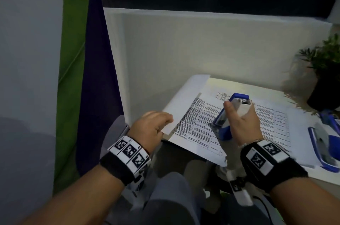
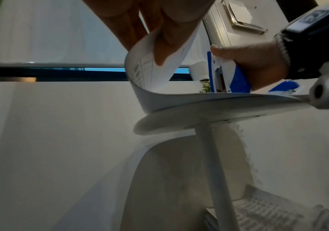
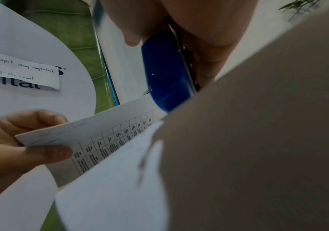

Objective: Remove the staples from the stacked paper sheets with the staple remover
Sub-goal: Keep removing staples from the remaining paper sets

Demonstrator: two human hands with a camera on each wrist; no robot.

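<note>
Now: right hand is wrapped round the blue-and-white staple remover, thumb along its side. The tool stands tilted on the paper sheets, its lower end touching the top printed page. The sheets lie on a small round white table, near corner overhanging the edge. Left hand pinches the turned-back upper sheet between thumb and fingers at its left edge; the left wrist view shows that sheet curling over. The staple itself cannot be made out. A potted plant stands at the far right. A second blue tool, blurred, lies right of the sheets.
</note>
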